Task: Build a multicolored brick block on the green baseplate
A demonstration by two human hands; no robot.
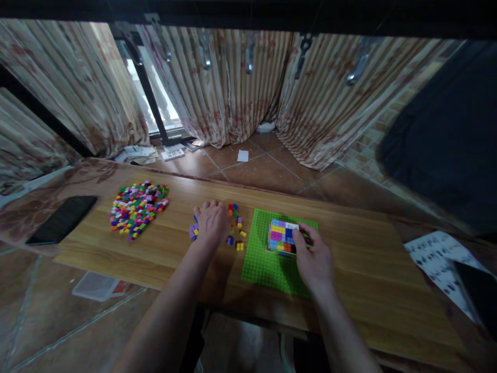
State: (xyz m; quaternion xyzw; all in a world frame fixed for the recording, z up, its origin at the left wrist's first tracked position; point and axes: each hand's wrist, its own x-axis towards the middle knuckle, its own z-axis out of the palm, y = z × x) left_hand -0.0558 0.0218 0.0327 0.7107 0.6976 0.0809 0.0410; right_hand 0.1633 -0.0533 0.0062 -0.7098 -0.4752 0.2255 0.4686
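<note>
My left hand is over a small group of loose toy bricks near the middle of the wooden table. Its fingers are curled downward and closed, and the fingertips are hidden, so what they hold cannot be made out. A multicoloured block of toy bricks stands on the green studded baseplate. My right hand grips this block at its right side, thumb near a white and a blue brick on top. Purple bricks show just left of my left hand.
A big heap of mixed bricks lies on the left of the table. Beyond it is a black tablet-like slab. A clear plastic box is on the floor; a printed sheet and a dark device lie at right.
</note>
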